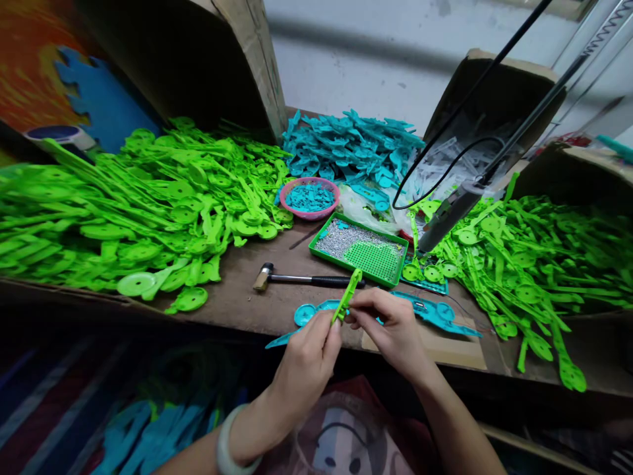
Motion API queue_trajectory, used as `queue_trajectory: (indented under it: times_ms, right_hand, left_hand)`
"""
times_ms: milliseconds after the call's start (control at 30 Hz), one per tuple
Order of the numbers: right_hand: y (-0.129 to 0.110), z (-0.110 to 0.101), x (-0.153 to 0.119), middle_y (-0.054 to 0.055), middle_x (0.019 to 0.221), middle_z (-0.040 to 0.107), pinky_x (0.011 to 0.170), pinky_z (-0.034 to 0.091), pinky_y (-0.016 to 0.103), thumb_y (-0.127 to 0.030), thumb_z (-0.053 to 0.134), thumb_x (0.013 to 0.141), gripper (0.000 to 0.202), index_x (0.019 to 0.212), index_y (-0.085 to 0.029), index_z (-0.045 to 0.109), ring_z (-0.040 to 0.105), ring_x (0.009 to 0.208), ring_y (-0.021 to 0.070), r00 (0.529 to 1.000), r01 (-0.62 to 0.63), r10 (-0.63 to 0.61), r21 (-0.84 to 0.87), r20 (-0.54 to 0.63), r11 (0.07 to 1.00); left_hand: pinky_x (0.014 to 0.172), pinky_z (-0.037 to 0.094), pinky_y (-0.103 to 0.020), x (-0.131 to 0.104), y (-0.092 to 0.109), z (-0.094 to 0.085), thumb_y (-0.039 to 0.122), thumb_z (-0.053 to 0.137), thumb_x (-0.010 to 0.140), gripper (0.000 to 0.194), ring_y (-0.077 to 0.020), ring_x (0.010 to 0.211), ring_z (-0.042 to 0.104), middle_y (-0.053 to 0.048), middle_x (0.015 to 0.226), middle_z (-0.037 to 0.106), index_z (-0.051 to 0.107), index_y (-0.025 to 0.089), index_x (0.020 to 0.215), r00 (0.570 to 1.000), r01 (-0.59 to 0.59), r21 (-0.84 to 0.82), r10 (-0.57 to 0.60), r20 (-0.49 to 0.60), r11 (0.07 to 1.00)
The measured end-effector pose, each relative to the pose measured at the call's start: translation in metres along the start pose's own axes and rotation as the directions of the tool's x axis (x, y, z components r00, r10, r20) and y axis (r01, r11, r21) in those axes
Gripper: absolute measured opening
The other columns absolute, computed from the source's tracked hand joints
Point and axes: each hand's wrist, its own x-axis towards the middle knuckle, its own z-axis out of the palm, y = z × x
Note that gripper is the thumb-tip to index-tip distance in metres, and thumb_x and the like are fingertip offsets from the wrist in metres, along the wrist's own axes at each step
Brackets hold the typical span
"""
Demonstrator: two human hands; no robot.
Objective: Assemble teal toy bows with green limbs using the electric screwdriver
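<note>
My left hand is closed round a narrow bright green plastic part, held tilted up above the table's front edge. Close against the side of that part, the fingertips of my right hand are pinched together. Whatever sits between them is too small or hidden to name. Behind and beneath my hands lie blue plastic pieces, one with a round end on the left and a pointed one on the right. A hammer with a black grip lies just beyond.
A green tray holds small metal bits. Behind it stands a pink bowl of small blue pieces. Green parts are heaped left and right, blue parts at the back. A grey powered tool hangs at right with its cable.
</note>
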Motion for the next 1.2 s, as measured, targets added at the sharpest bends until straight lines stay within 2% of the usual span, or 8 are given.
queue_trajectory:
  times_ms: [200,367,433,600,833,1033,1100,1200]
  right_hand:
    - [0.004,-0.004,-0.001,0.001,0.077,0.067,0.059,0.053,0.023,-0.023,0.059,0.096,0.008,0.091,-0.02,0.065,0.064,0.063,0.0122,0.995,-0.009,0.003,0.064,0.101,0.998]
    - [-0.001,0.014,-0.012,0.005,0.081,0.065,0.069,0.052,0.027,-0.017,0.05,0.099,0.014,0.092,-0.02,0.062,0.062,0.074,0.0156,0.976,0.166,-0.206,-0.378,-0.067,0.911]
    - [-0.004,0.02,-0.014,0.005,0.08,0.065,0.069,0.051,0.027,-0.015,0.048,0.099,0.016,0.092,-0.02,0.062,0.062,0.074,0.0157,0.96,0.159,-0.238,-0.411,-0.149,0.898]
    - [-0.002,0.011,-0.013,0.004,0.087,0.069,0.067,0.055,0.026,-0.02,0.06,0.095,0.008,0.095,-0.02,0.068,0.066,0.072,0.0133,0.997,0.006,-0.006,0.007,-0.08,1.0]
    - [0.013,-0.003,-0.009,-0.001,0.074,0.066,0.057,0.054,0.021,-0.027,0.074,0.086,0.01,0.086,-0.019,0.068,0.065,0.06,0.0101,0.98,-0.199,0.171,0.444,0.103,0.874]
    - [0.021,0.017,-0.006,-0.005,0.067,0.063,0.049,0.053,0.02,-0.034,0.086,0.073,0.035,0.081,-0.02,0.055,0.061,0.052,0.0099,0.932,-0.326,0.353,0.628,0.086,0.707]
    - [0.027,0.021,0.002,-0.007,0.065,0.06,0.04,0.046,0.017,-0.039,0.087,0.07,0.04,0.085,-0.021,0.055,0.056,0.046,0.0082,0.901,-0.382,0.418,0.671,0.117,0.635]
    - [0.035,0.017,0.02,-0.005,0.065,0.058,0.037,0.037,0.014,-0.044,0.084,0.071,0.037,0.084,-0.016,0.062,0.048,0.046,0.0046,0.874,-0.472,0.438,0.578,0.209,0.666]
  left_hand:
    - [0.078,0.052,-0.031,-0.007,0.001,-0.001,0.022,0.049,0.095,0.019,-0.0236,0.082,0.069,-0.006,0.087,0.071,0.068,0.024,0.091,1.0,0.007,-0.055,-0.006,0.01,0.998]
    - [0.092,0.053,-0.036,-0.013,-0.014,0.007,0.02,0.047,0.096,0.025,-0.0278,0.11,0.068,-0.013,0.117,0.072,0.067,0.02,0.112,0.989,-0.134,0.184,0.142,-0.033,0.974]
    - [0.091,0.055,-0.037,-0.013,-0.014,0.009,0.021,0.047,0.097,0.026,-0.0285,0.11,0.068,-0.014,0.118,0.071,0.067,0.019,0.112,0.989,-0.138,0.224,0.146,-0.02,0.965]
    - [0.083,0.055,-0.031,-0.007,0.0,0.002,0.019,0.045,0.097,0.022,-0.0234,0.09,0.072,-0.009,0.094,0.073,0.067,0.02,0.1,0.991,-0.135,0.077,0.135,0.004,0.988]
    - [0.037,0.039,-0.022,-0.012,0.007,0.0,0.03,0.037,0.103,0.027,-0.0071,0.037,0.049,0.0,0.079,0.064,0.06,0.02,0.091,0.977,0.095,-0.167,-0.06,0.205,0.981]
    - [0.064,0.053,-0.026,-0.007,0.0,0.004,0.022,0.038,0.101,0.021,-0.0157,0.065,0.063,-0.002,0.079,0.064,0.058,0.021,0.093,0.984,-0.166,0.043,0.163,0.065,0.985]
    - [0.066,0.052,-0.028,0.0,-0.008,0.005,0.022,0.035,0.101,0.023,-0.016,0.064,0.062,-0.002,0.074,0.062,0.055,0.021,0.088,0.986,-0.156,0.081,0.15,0.074,0.984]
    - [0.063,0.049,-0.029,0.014,-0.022,0.003,0.027,0.033,0.102,0.03,-0.0158,0.057,0.056,0.0,0.067,0.059,0.051,0.022,0.079,0.984,-0.105,0.127,0.085,0.156,0.986]
